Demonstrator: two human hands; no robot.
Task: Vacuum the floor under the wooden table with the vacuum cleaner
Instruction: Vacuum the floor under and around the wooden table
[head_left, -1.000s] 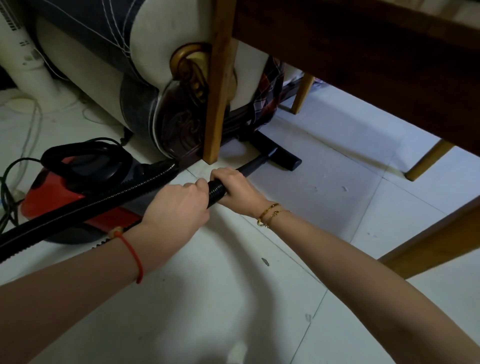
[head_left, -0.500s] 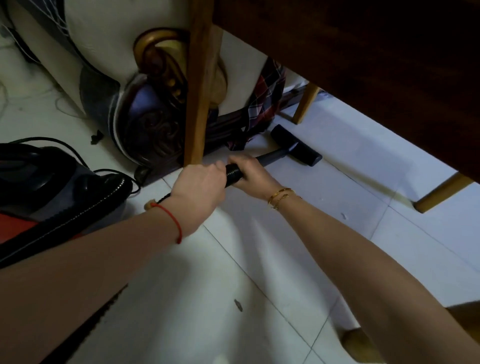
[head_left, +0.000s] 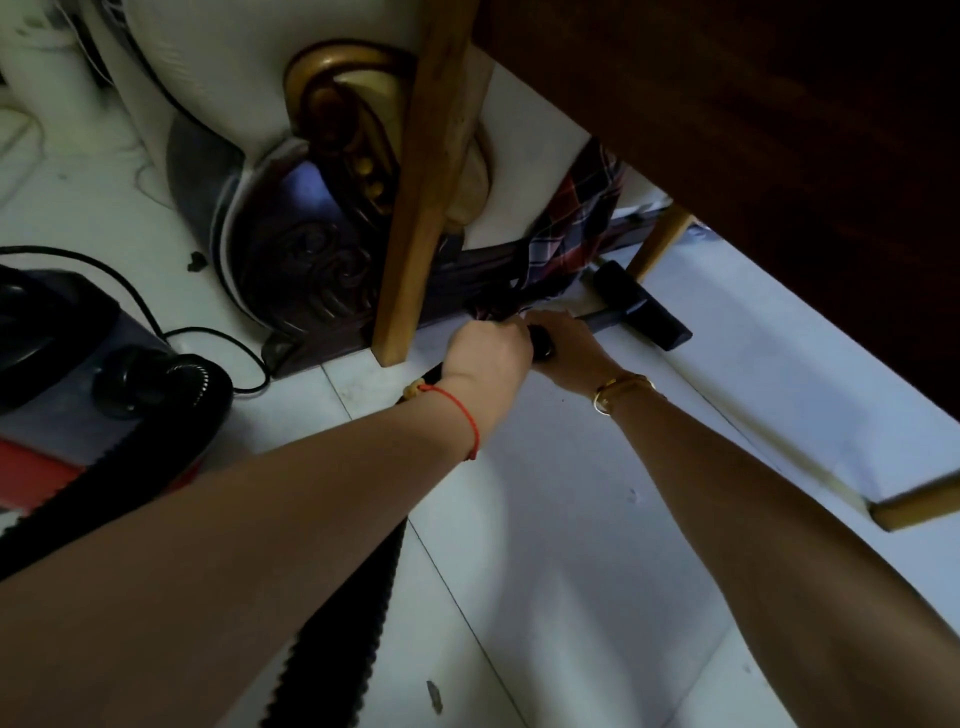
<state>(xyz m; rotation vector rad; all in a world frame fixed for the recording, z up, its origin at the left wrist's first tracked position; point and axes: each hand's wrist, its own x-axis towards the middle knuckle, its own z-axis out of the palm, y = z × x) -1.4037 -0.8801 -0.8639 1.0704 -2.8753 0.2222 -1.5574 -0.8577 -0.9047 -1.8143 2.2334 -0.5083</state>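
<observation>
Both hands grip the black vacuum wand under the dark wooden table (head_left: 727, 119). My left hand (head_left: 485, 353), with a red string at the wrist, holds the ribbed hose end just behind my right hand (head_left: 566, 345), which wears gold bangles. The short wand runs to the black floor nozzle (head_left: 641, 304), flat on the white tiles near the sofa base. The ribbed hose (head_left: 337, 623) trails back under my left arm to the red and black vacuum body (head_left: 67, 374) at the left edge.
A light wooden table leg (head_left: 423, 208) stands just left of my hands. Other legs show at the far back (head_left: 660, 247) and right (head_left: 919, 506). A carved sofa arm (head_left: 311, 218) with plaid cloth (head_left: 576, 228) borders the tiles. A power cord (head_left: 208, 332) loops by the vacuum.
My hands have pushed the wand forward and to the right, so the nozzle slid farther under the table along the sofa base. My view moved lower and closer.
</observation>
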